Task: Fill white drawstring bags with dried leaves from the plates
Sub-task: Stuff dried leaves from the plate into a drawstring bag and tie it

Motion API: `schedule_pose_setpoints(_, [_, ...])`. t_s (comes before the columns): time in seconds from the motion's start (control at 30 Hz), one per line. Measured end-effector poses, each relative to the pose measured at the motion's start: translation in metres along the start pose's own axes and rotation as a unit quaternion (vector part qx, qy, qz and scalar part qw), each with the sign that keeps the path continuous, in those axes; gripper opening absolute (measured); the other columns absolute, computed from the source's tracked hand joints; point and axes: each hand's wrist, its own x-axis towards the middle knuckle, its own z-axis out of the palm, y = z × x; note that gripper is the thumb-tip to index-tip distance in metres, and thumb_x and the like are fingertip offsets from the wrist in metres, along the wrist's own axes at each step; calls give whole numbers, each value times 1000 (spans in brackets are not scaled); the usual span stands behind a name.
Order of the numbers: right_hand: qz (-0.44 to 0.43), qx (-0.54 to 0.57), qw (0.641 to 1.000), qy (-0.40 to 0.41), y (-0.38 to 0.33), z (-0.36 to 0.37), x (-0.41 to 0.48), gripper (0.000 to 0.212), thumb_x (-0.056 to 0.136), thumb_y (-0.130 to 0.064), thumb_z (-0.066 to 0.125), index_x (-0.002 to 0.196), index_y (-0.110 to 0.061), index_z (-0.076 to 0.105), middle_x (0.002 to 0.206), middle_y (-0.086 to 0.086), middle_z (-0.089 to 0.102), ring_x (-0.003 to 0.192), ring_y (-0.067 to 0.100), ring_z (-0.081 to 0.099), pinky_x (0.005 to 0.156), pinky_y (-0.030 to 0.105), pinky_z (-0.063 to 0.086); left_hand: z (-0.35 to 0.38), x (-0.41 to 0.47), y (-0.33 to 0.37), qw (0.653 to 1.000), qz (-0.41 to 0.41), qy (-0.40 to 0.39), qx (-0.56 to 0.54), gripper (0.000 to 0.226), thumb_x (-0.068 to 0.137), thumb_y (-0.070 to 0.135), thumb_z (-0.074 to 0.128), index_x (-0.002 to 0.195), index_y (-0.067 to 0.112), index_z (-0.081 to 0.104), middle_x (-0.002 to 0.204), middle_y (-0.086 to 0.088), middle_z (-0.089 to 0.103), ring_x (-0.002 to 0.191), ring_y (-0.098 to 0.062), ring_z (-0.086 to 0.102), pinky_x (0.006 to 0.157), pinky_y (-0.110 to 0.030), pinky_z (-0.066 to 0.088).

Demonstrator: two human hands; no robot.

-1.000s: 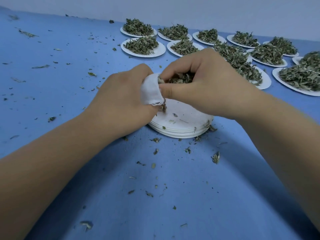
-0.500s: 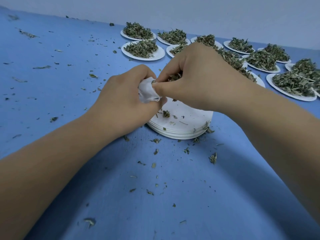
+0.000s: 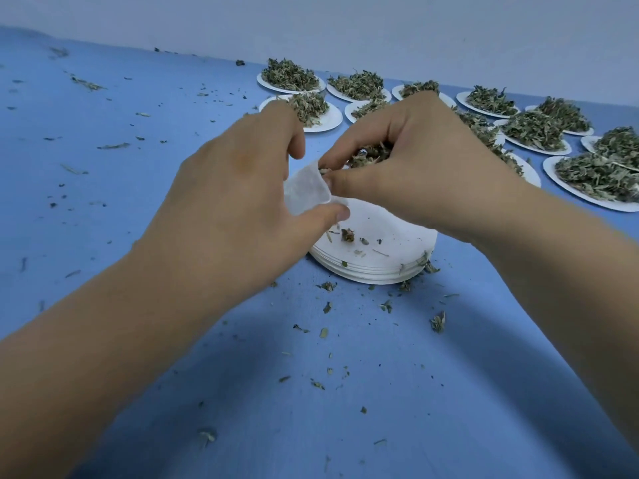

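Observation:
My left hand [image 3: 235,209] holds a small white drawstring bag [image 3: 306,191] between thumb and fingers, above a stack of white paper plates [image 3: 377,257]. My right hand [image 3: 425,171] is right beside it, cupped around a clump of dried leaves [image 3: 370,155], its thumb and forefinger at the bag's mouth. A few leaf bits lie on the top plate of the stack. Most of the bag is hidden behind my left hand.
Several white plates heaped with dried leaves [image 3: 594,174] stand along the back and right of the blue table [image 3: 138,140], near the pale wall. Leaf crumbs are scattered over the table around and in front of the plate stack.
Both hands have risen slightly above the plate stack. My left hand's fingers have loosened so more of the bag shows. More leaf bits lie on the top plate.

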Motion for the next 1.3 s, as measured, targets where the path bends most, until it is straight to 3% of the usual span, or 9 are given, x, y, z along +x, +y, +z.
schedule_pose_setpoints(0.2, [-21,-28,999,-40,1,7,-2,5,85,-19,80,87,-23,81,57,-24,62,43,4,43,45,10,32,4,-12,-1,998,8,13,-59,42,79,40,79,105,32,47,87,11,57,73,-9,61,70,-42,55])
schedule_pose_setpoints(0.3, [-20,-58,997,-47,1,9,-3,5,88,-21,77,86,-24,80,52,-29,58,39,1,46,40,9,30,3,-15,-5,994,6,15,-104,39,78,31,81,103,32,51,89,15,59,76,-7,66,68,-36,59])
schedule_pose_setpoints(0.4, [25,-42,997,-62,-3,10,-1,8,87,-22,76,80,-25,78,45,-20,53,33,5,40,35,11,27,6,-16,-8,991,2,33,-130,27,78,25,83,93,30,61,88,15,63,78,-5,69,68,-27,60])
schedule_pose_setpoints(0.47, [74,-12,995,-61,-5,7,2,6,85,-24,77,80,-23,78,47,-13,51,35,7,33,38,16,28,7,-17,-8,990,6,52,-134,18,79,28,80,89,30,64,88,14,65,78,-4,68,69,-18,56])
schedule_pose_setpoints(0.57, [162,32,980,-109,-8,2,9,12,84,-21,73,79,-10,74,59,0,53,56,20,39,48,28,31,8,-17,-6,985,-5,62,-158,17,81,35,75,95,38,66,91,19,67,74,-4,68,70,-14,53])
schedule_pose_setpoints(0.8, [291,256,911,-143,-3,-8,19,23,78,4,35,85,-2,56,76,10,63,60,21,47,42,24,28,19,-18,0,987,14,55,-151,6,84,23,75,82,28,73,79,13,67,76,-6,65,70,-14,52])
schedule_pose_setpoints(0.93, [311,278,893,-171,5,-7,19,22,88,13,41,91,-5,55,85,13,60,62,19,59,42,22,39,25,-19,6,993,85,49,-68,4,84,17,70,84,21,72,78,6,67,70,-15,64,68,-41,56])
schedule_pose_setpoints(1.07, [289,243,911,-168,14,-6,14,18,89,15,58,90,-3,64,77,10,70,63,14,68,49,19,50,29,-20,8,992,95,52,-65,6,85,15,72,85,21,73,79,4,68,71,-18,64,67,-42,55])
schedule_pose_setpoints(1.3, [279,217,926,-133,21,-4,13,28,80,15,75,101,-2,69,92,20,74,69,21,72,64,23,58,31,-21,10,990,107,69,-61,7,86,11,74,85,18,74,80,4,69,75,-17,63,68,-41,51])
